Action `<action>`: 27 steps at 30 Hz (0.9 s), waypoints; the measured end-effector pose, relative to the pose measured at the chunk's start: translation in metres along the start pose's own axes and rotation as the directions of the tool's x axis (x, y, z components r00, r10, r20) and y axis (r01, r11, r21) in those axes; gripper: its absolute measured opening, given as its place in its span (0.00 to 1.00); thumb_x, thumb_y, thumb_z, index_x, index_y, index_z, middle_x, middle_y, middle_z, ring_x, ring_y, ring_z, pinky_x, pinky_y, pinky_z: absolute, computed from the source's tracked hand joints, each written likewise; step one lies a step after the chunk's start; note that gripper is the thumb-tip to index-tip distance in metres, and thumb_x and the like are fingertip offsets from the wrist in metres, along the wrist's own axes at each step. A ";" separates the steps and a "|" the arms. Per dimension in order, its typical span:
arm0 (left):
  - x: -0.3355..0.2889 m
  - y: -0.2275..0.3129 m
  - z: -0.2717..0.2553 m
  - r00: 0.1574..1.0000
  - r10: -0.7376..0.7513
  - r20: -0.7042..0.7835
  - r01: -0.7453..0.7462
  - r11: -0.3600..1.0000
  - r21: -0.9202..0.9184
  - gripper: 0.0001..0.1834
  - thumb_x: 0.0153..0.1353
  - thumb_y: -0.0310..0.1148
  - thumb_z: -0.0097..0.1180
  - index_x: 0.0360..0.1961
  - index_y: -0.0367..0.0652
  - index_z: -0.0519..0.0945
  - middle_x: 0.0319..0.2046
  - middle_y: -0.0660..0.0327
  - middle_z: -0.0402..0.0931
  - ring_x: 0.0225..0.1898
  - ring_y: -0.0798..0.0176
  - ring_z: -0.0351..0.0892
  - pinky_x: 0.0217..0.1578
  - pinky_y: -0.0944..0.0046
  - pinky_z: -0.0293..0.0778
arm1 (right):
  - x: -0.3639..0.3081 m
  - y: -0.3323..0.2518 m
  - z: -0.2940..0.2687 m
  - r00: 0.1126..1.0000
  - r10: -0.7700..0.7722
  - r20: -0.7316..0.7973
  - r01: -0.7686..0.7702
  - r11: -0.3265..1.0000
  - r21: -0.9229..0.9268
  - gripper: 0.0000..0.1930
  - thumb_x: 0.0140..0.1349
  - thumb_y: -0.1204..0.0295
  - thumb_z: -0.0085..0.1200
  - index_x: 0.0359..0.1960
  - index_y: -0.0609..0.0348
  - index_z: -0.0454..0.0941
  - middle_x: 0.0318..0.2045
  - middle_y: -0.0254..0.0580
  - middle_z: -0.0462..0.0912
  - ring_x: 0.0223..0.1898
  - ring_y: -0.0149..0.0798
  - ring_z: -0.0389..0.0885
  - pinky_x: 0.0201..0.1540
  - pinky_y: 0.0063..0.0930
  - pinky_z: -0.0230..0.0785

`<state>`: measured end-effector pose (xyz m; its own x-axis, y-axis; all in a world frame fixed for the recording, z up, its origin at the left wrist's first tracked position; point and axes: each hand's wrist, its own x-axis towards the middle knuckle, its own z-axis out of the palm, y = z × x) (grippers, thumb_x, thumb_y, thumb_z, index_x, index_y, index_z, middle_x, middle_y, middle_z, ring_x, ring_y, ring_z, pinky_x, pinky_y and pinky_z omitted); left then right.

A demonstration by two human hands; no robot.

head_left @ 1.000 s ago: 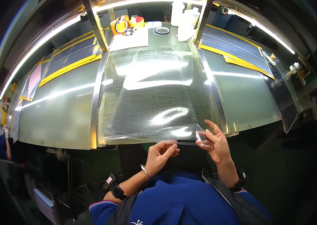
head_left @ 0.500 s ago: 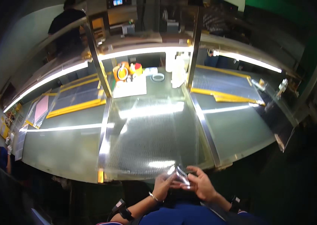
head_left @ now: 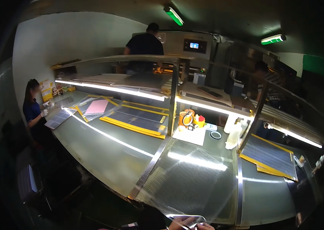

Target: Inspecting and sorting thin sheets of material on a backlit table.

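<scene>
A large clear plastic sheet (head_left: 192, 180) with a fine dot pattern lies over the middle section of the glass-topped table. Its near edge curls up at the bottom of the picture and catches the light. My left hand (head_left: 183, 222) is closed at that edge, partly seen through the film. Close beside it, my right hand (head_left: 204, 226) pinches the same edge, mostly cut off by the frame.
Yellow-edged dark screens (head_left: 135, 120) lie left, another yellow-edged screen (head_left: 268, 156) right. Behind stand an orange tape holder (head_left: 186, 118), white bottles (head_left: 234, 136) and a tape roll (head_left: 215, 135). Metal posts (head_left: 172, 99) carry a shelf. A gloved co-worker (head_left: 33, 107) handles a gridded panel (head_left: 59, 118).
My view has swung up and to the left, so the hands now sit at the bottom edge. They stay together at the sheet's near edge.
</scene>
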<state>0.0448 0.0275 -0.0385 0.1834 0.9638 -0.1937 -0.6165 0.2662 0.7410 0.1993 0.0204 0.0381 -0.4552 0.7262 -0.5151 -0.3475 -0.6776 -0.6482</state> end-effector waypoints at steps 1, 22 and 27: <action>-0.008 0.015 0.011 0.994 0.097 -0.047 -0.087 0.980 0.177 0.09 0.59 0.31 0.51 0.36 0.38 0.80 0.25 0.64 0.77 0.26 0.73 0.72 0.24 0.74 0.69 | 0.003 0.002 -0.007 0.999 -0.016 0.033 0.016 1.000 -0.011 0.10 0.58 0.74 0.47 0.41 0.64 0.70 0.32 0.43 0.77 0.32 0.35 0.78 0.34 0.25 0.73; -0.049 0.016 -0.028 0.973 -0.210 0.099 0.152 0.898 0.412 0.12 0.53 0.35 0.60 0.32 0.37 0.81 0.22 0.65 0.77 0.24 0.75 0.73 0.26 0.73 0.68 | 0.009 -0.021 0.002 0.983 -0.076 0.167 0.123 0.948 -0.295 0.09 0.58 0.72 0.53 0.38 0.62 0.70 0.32 0.47 0.78 0.32 0.40 0.79 0.33 0.29 0.74; -0.053 0.011 -0.047 0.958 -0.282 -0.040 0.260 0.806 0.532 0.15 0.53 0.35 0.59 0.38 0.35 0.79 0.27 0.63 0.78 0.27 0.73 0.74 0.31 0.72 0.71 | 0.008 -0.022 -0.003 0.993 -0.055 0.102 0.088 0.932 -0.353 0.13 0.57 0.69 0.54 0.40 0.62 0.69 0.32 0.47 0.78 0.29 0.37 0.79 0.31 0.26 0.74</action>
<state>-0.0080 -0.0199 -0.0506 0.3193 0.8493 -0.4204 -0.0423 0.4560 0.8890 0.2054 0.0419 0.0469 -0.5165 0.7470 -0.4185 -0.0748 -0.5262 -0.8470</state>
